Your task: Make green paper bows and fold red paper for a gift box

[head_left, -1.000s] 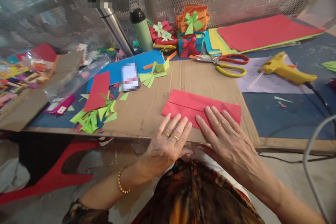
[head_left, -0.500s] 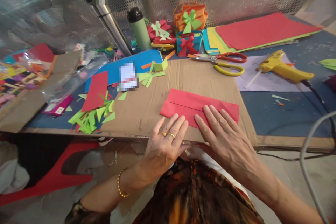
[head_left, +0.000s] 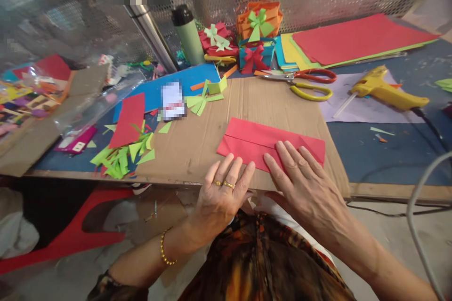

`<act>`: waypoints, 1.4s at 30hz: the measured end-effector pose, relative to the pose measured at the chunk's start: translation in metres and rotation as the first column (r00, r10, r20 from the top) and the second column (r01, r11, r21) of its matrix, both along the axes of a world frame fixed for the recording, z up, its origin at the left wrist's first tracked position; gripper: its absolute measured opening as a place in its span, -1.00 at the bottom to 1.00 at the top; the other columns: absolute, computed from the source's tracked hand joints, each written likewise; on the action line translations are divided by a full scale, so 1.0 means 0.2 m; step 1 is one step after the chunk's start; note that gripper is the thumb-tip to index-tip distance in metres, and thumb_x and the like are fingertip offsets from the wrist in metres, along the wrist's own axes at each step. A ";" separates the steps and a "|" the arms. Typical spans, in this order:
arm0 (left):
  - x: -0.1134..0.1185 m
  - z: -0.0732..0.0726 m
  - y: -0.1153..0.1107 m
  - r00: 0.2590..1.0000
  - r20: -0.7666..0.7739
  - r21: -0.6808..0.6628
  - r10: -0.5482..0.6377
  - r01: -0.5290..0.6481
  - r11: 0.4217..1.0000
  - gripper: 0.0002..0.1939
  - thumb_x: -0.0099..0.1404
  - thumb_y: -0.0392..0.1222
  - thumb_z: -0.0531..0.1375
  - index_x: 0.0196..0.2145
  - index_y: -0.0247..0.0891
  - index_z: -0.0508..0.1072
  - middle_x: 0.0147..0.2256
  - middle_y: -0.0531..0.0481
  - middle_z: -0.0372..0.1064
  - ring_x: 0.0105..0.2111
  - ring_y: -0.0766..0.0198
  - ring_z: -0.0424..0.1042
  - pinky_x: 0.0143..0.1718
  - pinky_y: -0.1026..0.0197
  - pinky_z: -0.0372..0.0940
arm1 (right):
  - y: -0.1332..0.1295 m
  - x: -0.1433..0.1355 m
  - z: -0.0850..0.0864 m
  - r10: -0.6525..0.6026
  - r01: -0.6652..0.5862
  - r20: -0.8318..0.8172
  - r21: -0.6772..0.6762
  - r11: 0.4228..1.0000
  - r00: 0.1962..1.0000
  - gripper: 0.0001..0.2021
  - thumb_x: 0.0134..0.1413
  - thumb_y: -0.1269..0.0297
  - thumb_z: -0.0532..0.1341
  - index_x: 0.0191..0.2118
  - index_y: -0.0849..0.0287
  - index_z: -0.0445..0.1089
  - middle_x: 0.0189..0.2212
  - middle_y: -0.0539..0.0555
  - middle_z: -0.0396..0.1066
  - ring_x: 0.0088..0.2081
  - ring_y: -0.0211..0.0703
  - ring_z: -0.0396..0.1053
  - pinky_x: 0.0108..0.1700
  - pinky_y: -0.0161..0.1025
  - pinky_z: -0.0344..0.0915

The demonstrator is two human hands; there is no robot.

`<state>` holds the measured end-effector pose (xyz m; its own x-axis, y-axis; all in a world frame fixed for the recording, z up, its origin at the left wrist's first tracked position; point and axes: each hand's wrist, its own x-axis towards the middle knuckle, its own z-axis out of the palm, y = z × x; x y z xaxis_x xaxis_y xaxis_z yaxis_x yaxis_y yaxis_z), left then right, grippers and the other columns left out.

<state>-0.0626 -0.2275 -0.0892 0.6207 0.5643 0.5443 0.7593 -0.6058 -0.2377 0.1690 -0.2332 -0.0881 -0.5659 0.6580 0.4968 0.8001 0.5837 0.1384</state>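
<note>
A folded sheet of red paper [head_left: 252, 137] lies flat on the cardboard [head_left: 190, 148] in front of me, with a crease along its length and slanted folds at its ends. My right hand [head_left: 300, 178] rests on its right half, fingers stretched out over the near edge. At the near left edge of the paper is my left hand [head_left: 226, 188], its fingers spread and the tips at or just short of the paper; rings show on it. Neither hand grips anything. Both thumbs are partly hidden below the table edge.
Scissors [head_left: 296, 76] and a yellow glue gun [head_left: 391, 91] lie at the right, the gun on lilac paper. Green paper scraps [head_left: 122, 160] and a phone [head_left: 173, 101] are left. Behind stand a green bottle [head_left: 189, 37], an orange paper box [head_left: 259, 19] and stacked coloured sheets [head_left: 360, 40].
My left fingers have spread a little and lifted or slid slightly at the paper's near edge. My right hand stays on the paper. The view has shifted slightly.
</note>
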 end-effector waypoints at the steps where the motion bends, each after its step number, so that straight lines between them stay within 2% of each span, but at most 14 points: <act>1: 0.00 0.00 0.00 1.000 -0.003 -0.002 0.005 -0.005 1.000 -0.52 0.58 0.01 0.13 0.25 -0.37 0.47 0.10 -0.26 0.56 0.17 -0.07 0.52 0.25 -0.06 0.22 | 0.00 0.00 0.00 0.000 0.000 0.000 -0.001 1.000 1.000 -0.41 0.43 0.10 0.18 0.32 0.52 0.26 0.29 0.69 0.29 0.33 0.53 0.31 0.28 0.33 0.35; 10: 0.01 0.03 -0.01 1.000 0.010 -0.022 0.018 -0.017 1.000 -0.53 0.58 0.00 0.15 0.24 -0.38 0.47 0.15 -0.30 0.54 0.18 -0.07 0.51 0.20 -0.07 0.20 | -0.01 0.01 0.00 -0.003 0.003 0.001 -0.026 1.000 1.000 -0.43 0.42 0.18 0.18 0.35 0.51 0.23 0.33 0.68 0.24 0.37 0.49 0.26 0.31 0.31 0.33; 17: -0.01 0.04 0.03 1.000 0.024 -0.035 -0.004 0.005 0.999 -0.46 0.57 0.13 0.11 0.21 -0.36 0.49 0.11 -0.28 0.56 0.11 0.01 0.54 0.19 -0.02 0.18 | -0.01 0.01 0.00 0.005 -0.005 0.000 -0.013 1.000 1.000 -0.42 0.42 0.17 0.18 0.35 0.54 0.23 0.32 0.70 0.26 0.37 0.51 0.26 0.30 0.32 0.33; 23: -0.03 0.06 0.07 1.000 0.013 -0.095 -0.019 0.020 0.995 -0.24 0.43 0.37 0.16 0.26 -0.34 0.45 0.24 -0.41 0.43 0.31 -0.26 0.37 0.37 -0.28 0.06 | -0.01 0.01 0.00 0.005 -0.005 0.001 -0.026 1.000 1.000 -0.44 0.44 0.20 0.14 0.36 0.52 0.21 0.33 0.68 0.25 0.43 0.46 0.17 0.32 0.32 0.31; 28: -0.04 0.03 0.08 1.000 -0.017 -0.099 0.010 -0.011 0.995 -0.19 0.38 0.38 0.21 0.31 -0.31 0.40 0.29 -0.40 0.38 0.32 -0.22 0.36 0.37 -0.21 0.11 | -0.01 0.01 -0.03 -0.009 0.008 -0.020 -0.048 0.999 1.000 -0.41 0.44 0.19 0.15 0.39 0.52 0.18 0.36 0.69 0.19 0.47 0.45 0.08 0.35 0.33 0.25; 31: -0.05 0.02 0.07 1.000 -0.019 -0.101 0.011 -0.013 0.995 -0.20 0.38 0.37 0.22 0.30 -0.31 0.41 0.29 -0.39 0.38 0.32 -0.22 0.36 0.35 -0.20 0.13 | -0.01 0.01 -0.03 -0.016 0.014 -0.030 -0.057 0.998 0.999 -0.44 0.43 0.26 0.14 0.39 0.51 0.17 0.38 0.68 0.17 0.48 0.43 0.05 0.37 0.34 0.22; 34: -0.05 0.02 0.07 1.000 -0.023 -0.098 0.012 -0.014 0.995 -0.21 0.40 0.35 0.22 0.31 -0.33 0.41 0.30 -0.41 0.37 0.33 -0.23 0.35 0.34 -0.21 0.15 | -0.01 0.01 -0.03 -0.007 0.005 -0.037 -0.054 0.999 0.999 -0.43 0.44 0.23 0.14 0.40 0.51 0.17 0.38 0.69 0.16 0.49 0.45 0.01 0.36 0.38 0.21; 42: -0.04 0.02 0.07 0.999 -0.028 -0.083 0.020 -0.022 0.996 -0.21 0.38 0.36 0.23 0.30 -0.30 0.43 0.29 -0.38 0.39 0.32 -0.21 0.37 0.31 -0.19 0.19 | -0.01 0.00 -0.02 -0.001 -0.001 -0.050 -0.045 0.999 0.999 -0.41 0.44 0.16 0.15 0.36 0.53 0.22 0.33 0.73 0.21 0.47 0.48 0.06 0.31 0.41 0.27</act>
